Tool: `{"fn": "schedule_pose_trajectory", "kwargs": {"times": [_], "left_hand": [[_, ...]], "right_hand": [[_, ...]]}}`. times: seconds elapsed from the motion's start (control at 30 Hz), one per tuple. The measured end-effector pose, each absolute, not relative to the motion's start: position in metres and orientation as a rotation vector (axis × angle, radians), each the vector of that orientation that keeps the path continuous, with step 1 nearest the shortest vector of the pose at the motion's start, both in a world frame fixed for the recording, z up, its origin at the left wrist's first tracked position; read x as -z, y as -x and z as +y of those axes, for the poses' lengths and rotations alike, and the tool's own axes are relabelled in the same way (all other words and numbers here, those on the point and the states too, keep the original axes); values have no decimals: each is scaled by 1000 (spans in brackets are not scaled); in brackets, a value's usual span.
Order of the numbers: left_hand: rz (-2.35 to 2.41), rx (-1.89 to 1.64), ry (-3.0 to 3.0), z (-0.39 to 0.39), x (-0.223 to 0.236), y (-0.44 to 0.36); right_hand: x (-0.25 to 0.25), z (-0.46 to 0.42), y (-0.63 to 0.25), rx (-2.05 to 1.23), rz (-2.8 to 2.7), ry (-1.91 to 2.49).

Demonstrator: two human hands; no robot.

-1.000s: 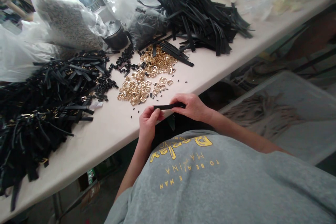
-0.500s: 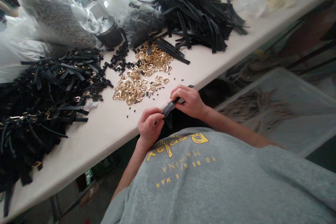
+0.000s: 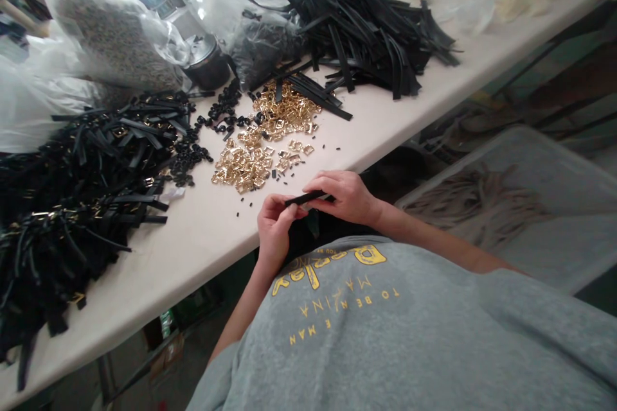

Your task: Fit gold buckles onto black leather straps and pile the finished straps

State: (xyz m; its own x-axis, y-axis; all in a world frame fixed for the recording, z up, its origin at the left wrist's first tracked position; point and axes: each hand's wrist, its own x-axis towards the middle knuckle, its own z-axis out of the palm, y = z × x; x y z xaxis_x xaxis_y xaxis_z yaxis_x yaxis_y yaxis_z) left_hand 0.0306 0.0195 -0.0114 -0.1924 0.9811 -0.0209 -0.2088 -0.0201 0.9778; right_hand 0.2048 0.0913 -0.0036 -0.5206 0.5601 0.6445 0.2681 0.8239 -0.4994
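Note:
Between my two hands, just past the table's front edge, is a short black strap (image 3: 308, 197). My left hand (image 3: 276, 221) pinches its left end between thumb and fingers. Fingers of my right hand (image 3: 344, 196) are closed around the right part and hide some of it. Beyond my hands lies a heap of small gold buckles (image 3: 243, 164), with more gold pieces (image 3: 286, 109) behind it. Small black loops (image 3: 187, 157) are scattered left of the buckles. Tiny black bits lie on the table close to my left hand.
A big pile of black straps with gold buckles (image 3: 87, 192) covers the table's left side. Loose black strips (image 3: 371, 38) lie at the back. Plastic bags (image 3: 110, 32) and a dark metal can (image 3: 207, 64) stand behind. A translucent bin (image 3: 520, 141) sits below, right.
Half a second ago the strap was tilted more steeply, showing its shiny face. Now it lies flatter, edge towards me, and my right hand has come down slightly. Both hands keep hold.

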Motion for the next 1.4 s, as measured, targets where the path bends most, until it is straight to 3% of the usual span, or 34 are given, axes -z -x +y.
{"fn": "schedule_pose_trajectory", "kwargs": {"times": [0.3, 0.7, 0.9, 1.07, 1.4], "left_hand": [[1060, -1367, -576, 23, 5, -30], [1034, -1333, -589, 24, 13, -29], [1384, -1465, -1206, 24, 17, -23], [1566, -1234, -2012, 27, 13, -16], [1409, -1565, -2107, 22, 11, -14]], "right_hand": [[6, 88, -204, -509, -2081, 648], [7, 89, -203, -601, -2124, 672], [9, 90, -204, -552, -2171, 722], [13, 89, -203, -540, -2187, 731], [12, 93, -205, -525, -2162, 789]]}}
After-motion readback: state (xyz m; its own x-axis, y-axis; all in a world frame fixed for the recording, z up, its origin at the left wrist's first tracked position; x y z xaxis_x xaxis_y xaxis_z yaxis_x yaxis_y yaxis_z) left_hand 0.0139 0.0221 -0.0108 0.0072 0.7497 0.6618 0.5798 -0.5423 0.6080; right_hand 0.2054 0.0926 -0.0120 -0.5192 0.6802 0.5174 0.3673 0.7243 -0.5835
